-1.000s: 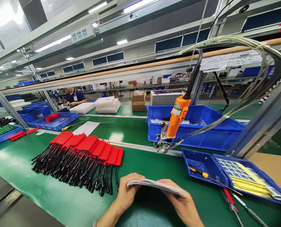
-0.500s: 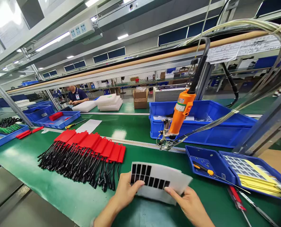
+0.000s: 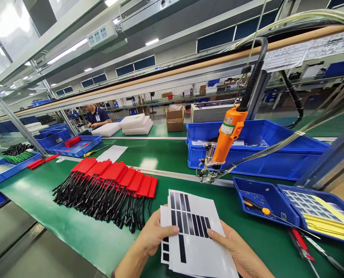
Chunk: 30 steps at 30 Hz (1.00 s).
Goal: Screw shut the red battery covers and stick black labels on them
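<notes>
Between my two hands is a small stack of white sticker sheets point(image 3: 200, 247) bearing rows of black rectangular labels, tilted toward me. My left hand point(image 3: 153, 233) grips the left edge, thumb on top and fingers hidden beneath. On the right side my right hand point(image 3: 232, 243) pinches the sheets, its thumb lying near the end of a label row. A second sheet point(image 3: 165, 255) with black labels pokes out under the top one at the left. Left of my hands, red flat cases point(image 3: 125, 179) lie overlapped in a row, with black connector cables point(image 3: 102, 204) trailing toward me.
An orange electric screwdriver point(image 3: 226, 133) hangs before a large blue bin point(image 3: 276, 166). Blue trays at right hold screws, a yellow-handled screwdriver point(image 3: 264, 211) and yellow-edged label sheets point(image 3: 319, 226). A red-handled tool point(image 3: 300, 243) lies nearby. Across the line sits a person point(image 3: 98, 117).
The sheets have turned from a bent, nearly edge-on pose to facing me more fully, showing more black labels and a second sheet beneath. The view has shifted slightly.
</notes>
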{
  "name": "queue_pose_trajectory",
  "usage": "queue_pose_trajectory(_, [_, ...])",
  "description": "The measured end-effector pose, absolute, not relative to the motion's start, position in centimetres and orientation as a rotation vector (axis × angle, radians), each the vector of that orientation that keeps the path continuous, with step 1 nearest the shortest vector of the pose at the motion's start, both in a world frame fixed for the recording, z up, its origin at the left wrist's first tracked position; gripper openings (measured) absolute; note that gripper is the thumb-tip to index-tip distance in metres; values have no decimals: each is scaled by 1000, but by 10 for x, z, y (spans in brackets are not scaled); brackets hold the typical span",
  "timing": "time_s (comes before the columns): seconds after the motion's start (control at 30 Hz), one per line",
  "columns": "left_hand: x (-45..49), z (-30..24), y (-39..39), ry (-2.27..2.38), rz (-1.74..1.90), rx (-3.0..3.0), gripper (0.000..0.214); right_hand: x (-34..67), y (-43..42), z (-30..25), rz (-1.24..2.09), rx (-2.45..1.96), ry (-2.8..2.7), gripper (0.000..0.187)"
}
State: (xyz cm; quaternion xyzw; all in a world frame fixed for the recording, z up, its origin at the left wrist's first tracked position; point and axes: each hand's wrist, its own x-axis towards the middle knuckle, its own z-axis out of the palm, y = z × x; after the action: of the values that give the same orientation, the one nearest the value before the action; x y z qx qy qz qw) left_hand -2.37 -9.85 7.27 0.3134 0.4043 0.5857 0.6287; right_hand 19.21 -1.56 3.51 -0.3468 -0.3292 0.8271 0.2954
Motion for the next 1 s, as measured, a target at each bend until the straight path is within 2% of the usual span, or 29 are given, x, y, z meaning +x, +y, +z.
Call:
queue_pose_trajectory(0.07, [-24,78,-99,944,1387,736,64,192,-15,33,2167,-941,-827,88])
queue_pose_trajectory(0.2, [-30,87,-99,964,1432,705,45,199,-6,28,2177,-983,-728,102])
queue_pose_trajectory(0.3, [-39,89,-98,977,1595,570,38,206,3,20,2216,-980,-623,107])
queue_pose_trajectory(0.43, [-43,83,-94,876,1879,275,27,208,6,11,2206,-886,-418,99])
queue_pose_trajectory(0.53, [-28,70,-89,682,1950,85,17,201,2,8,2194,-858,-242,83])
queue_pose_trajectory(0.63, [-9,55,-83,505,1927,-20,25,194,-5,9,2241,-853,-190,76])
queue_pose_trajectory(0.77, [-22,48,-85,516,2026,-40,36,190,-15,10,2284,-876,-324,91])
queue_pose_trajectory(0.87, [-67,54,-99,611,2229,-61,47,172,-17,16,2387,-852,-344,93])
queue_pose_trajectory(0.93, [-98,59,-112,627,2351,-27,56,144,-7,26,2396,-816,-444,84])
queue_pose_trajectory(1.0, [-121,63,-125,615,2440,43,60,105,16,40,2269,-808,-633,66])
